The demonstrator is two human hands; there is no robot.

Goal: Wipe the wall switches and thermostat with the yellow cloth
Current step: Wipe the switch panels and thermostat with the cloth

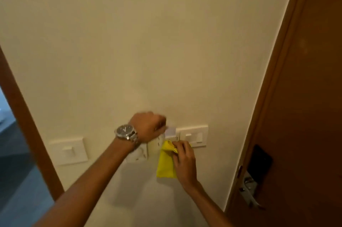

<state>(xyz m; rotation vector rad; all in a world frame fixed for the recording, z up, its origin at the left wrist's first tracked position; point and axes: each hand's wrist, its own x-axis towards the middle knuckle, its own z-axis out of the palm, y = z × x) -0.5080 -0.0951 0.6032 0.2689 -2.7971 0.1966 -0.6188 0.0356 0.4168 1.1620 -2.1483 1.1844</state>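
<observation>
Several white plates sit in a row low on the cream wall. A rocker switch (68, 150) is at the left and another switch (194, 136) at the right. Between them is a panel with a round dial (137, 154), partly hidden by my left wrist. My left hand (148, 126), wearing a metal watch, is closed and blurred, its fingertips pinched on a small white card (171, 130) sticking out of the middle plate. My right hand (183, 160) grips the folded yellow cloth (165, 163), which hangs against the wall just below the card and beside the right switch.
A brown wooden door (305, 97) with a dark electronic lock (261, 160) and metal lever handle (249, 191) stands at the right. A brown door frame (24, 115) runs along the left, with a dim room beyond it.
</observation>
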